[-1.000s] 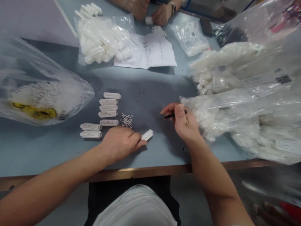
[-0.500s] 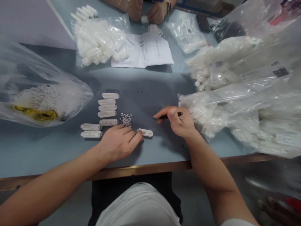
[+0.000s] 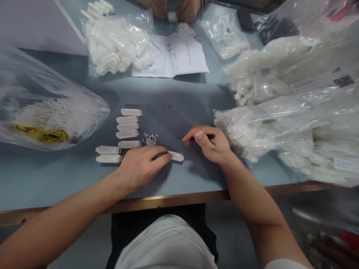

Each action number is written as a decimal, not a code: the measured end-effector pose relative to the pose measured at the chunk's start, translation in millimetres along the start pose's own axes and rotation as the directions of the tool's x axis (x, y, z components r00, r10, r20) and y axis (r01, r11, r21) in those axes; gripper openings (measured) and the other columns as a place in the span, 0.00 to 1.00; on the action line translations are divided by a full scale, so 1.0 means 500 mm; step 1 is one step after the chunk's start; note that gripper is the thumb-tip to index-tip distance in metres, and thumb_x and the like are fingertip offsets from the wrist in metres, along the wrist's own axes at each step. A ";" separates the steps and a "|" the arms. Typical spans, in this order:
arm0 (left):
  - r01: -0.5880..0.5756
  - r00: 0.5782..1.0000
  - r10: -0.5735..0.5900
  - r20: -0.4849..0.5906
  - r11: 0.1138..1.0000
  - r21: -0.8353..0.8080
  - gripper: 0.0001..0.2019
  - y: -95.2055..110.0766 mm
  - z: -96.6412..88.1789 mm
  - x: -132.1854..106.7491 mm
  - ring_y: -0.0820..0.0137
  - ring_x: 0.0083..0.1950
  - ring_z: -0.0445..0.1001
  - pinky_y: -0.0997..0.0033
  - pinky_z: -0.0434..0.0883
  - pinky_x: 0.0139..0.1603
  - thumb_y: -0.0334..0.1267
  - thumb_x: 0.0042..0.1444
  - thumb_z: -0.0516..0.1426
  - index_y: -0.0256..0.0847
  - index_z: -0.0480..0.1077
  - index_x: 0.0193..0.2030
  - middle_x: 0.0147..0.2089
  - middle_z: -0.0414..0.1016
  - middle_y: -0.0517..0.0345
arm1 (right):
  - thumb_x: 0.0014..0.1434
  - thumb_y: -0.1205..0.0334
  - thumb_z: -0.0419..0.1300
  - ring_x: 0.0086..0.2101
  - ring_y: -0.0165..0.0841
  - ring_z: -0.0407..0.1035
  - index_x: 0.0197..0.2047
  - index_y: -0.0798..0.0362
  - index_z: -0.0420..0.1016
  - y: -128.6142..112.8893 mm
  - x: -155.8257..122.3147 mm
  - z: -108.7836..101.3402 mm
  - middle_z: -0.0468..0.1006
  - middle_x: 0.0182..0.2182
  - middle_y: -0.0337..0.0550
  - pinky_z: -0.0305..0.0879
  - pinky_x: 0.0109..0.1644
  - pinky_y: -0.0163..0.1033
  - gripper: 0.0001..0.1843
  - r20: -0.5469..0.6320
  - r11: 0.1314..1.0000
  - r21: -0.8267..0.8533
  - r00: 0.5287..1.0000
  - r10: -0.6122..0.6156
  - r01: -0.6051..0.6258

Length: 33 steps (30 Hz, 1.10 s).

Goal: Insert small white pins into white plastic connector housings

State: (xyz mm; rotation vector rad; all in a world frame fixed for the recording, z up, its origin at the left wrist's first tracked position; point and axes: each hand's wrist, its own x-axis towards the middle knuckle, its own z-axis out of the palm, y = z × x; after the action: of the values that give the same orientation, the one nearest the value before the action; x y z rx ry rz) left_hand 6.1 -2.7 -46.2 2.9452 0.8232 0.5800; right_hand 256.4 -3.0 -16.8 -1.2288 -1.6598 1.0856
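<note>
Blue-grey work table (image 3: pixel 179 188), person seated at its near edge. Left hand (image 3: pixel 141 168) lay low, its fingers (image 3: pixel 159 154) stretched onto the left end of a white perforated connector block (image 3: pixel 177 157). Hand half closed at most; could not tell whether it gripped the block or only pressed it down, as the thumb was hidden. Block lay flat between the hands, toward the near edge. Right hand (image 3: pixel 210 144) curled, thumb and forefinger pinching a slim black tool (image 3: pixel 209 136), mostly hidden, kind unclear. Its tip pointed left, apart from the block.

Flat fingers looked a sound way to steady a small block on a smooth top; best kept off the holes so these stay visible.

Just left of the block: seven white connector blocks (image 3: pixel 127 127) in loose rows, a small heap of tiny white pins (image 3: pixel 150 139) beside them. Clear bags of white parts (image 3: pixel 266 127) crowded the right edge. Printed sheet (image 3: pixel 171 56) toward the far edge, a co-worker's hands (image 3: pixel 174 9) beyond it.
</note>
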 end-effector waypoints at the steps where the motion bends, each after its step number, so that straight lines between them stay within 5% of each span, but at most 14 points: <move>1: 0.002 1.000 -0.002 0.013 1.000 0.001 0.13 0.001 0.000 0.001 0.70 0.39 0.76 0.72 0.65 0.33 0.32 0.64 0.52 0.46 0.75 0.47 0.46 0.80 0.59 | 0.65 0.46 0.56 0.30 0.31 0.72 0.33 0.52 0.80 -0.004 0.000 0.001 0.78 0.27 0.41 0.66 0.34 0.36 0.20 0.013 1.000 -0.007 0.999 0.029 -0.029; 6: 0.139 0.987 -0.138 0.087 0.990 -0.005 0.11 0.007 0.005 0.007 0.70 0.32 0.75 0.71 0.61 0.27 0.42 0.66 0.52 0.44 0.75 0.42 0.41 0.80 0.60 | 0.56 0.59 0.64 0.29 0.29 0.70 0.35 0.51 0.77 -0.013 -0.004 0.015 0.78 0.29 0.38 0.64 0.32 0.34 0.05 0.064 0.992 -0.044 0.990 0.123 -0.120; 10: 0.233 0.971 -0.232 0.059 0.972 -0.011 0.12 0.010 0.008 0.010 0.69 0.33 0.76 0.71 0.62 0.26 0.47 0.64 0.54 0.42 0.72 0.45 0.40 0.79 0.56 | 0.53 0.62 0.65 0.27 0.26 0.67 0.32 0.51 0.75 -0.005 -0.011 0.029 0.76 0.27 0.35 0.63 0.31 0.32 0.03 0.085 0.991 -0.073 0.990 0.115 -0.109; 14: 0.231 0.972 -0.232 0.022 0.972 0.036 0.17 0.013 0.002 0.012 0.67 0.34 0.76 0.68 0.63 0.26 0.51 0.62 0.56 0.40 0.72 0.47 0.42 0.77 0.51 | 0.53 0.62 0.65 0.25 0.25 0.65 0.30 0.52 0.76 -0.001 -0.013 0.042 0.75 0.25 0.34 0.60 0.29 0.32 0.04 0.044 0.989 -0.104 0.993 0.110 -0.104; 19: 0.193 0.981 -0.195 0.013 0.977 0.086 0.15 0.015 0.000 0.016 0.68 0.29 0.72 0.67 0.59 0.24 0.48 0.65 0.54 0.39 0.74 0.36 0.31 0.72 0.56 | 0.53 0.60 0.66 0.25 0.26 0.65 0.29 0.52 0.76 0.000 -0.012 0.056 0.76 0.24 0.35 0.60 0.29 0.32 0.06 0.013 0.987 -0.113 0.993 0.119 -0.117; 33: 0.219 0.975 -0.219 0.035 0.976 -0.002 0.15 0.012 0.005 0.017 0.70 0.28 0.69 0.70 0.58 0.25 0.46 0.65 0.53 0.38 0.75 0.36 0.29 0.71 0.55 | 0.54 0.58 0.65 0.25 0.27 0.65 0.29 0.51 0.76 0.002 -0.012 0.066 0.76 0.24 0.35 0.59 0.29 0.32 0.06 0.010 0.977 -0.173 0.992 0.127 -0.123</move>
State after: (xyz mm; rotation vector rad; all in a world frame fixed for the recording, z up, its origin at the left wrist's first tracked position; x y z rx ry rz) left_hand 16.5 -3.6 -44.7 2.7973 1.1207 0.5138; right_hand 227.5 -14.5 -29.2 -1.4545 -1.7410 1.0501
